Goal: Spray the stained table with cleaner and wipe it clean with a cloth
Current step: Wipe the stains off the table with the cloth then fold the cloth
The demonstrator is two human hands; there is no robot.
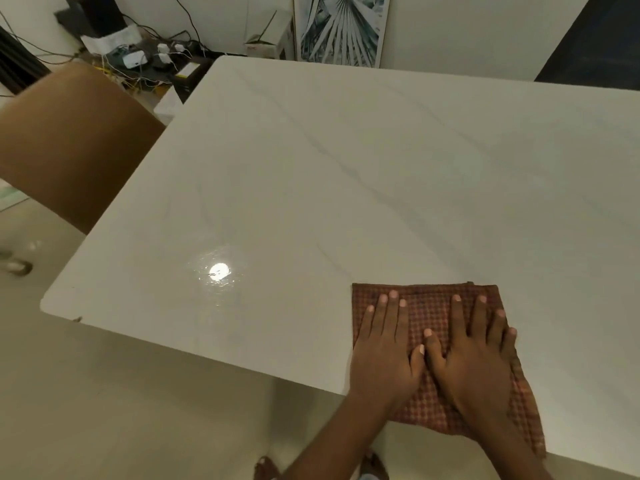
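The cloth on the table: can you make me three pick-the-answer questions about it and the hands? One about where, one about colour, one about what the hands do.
1. Where does the cloth lie?
A. near edge of the table
B. on the chair
C. on the floor

2. What colour is the cloth?
A. blue
B. reddish-brown checked
C. white

3. How are the left hand and right hand?
A. both fists
B. holding a bottle
C. flat on the cloth

Answers: 1 A, it overhangs the near edge; 2 B, its weave shows reddish checks; 3 C, fingers lie straight.

cloth (433,306) — red-brown checked, flat | table (346,161) — white marble, near edge
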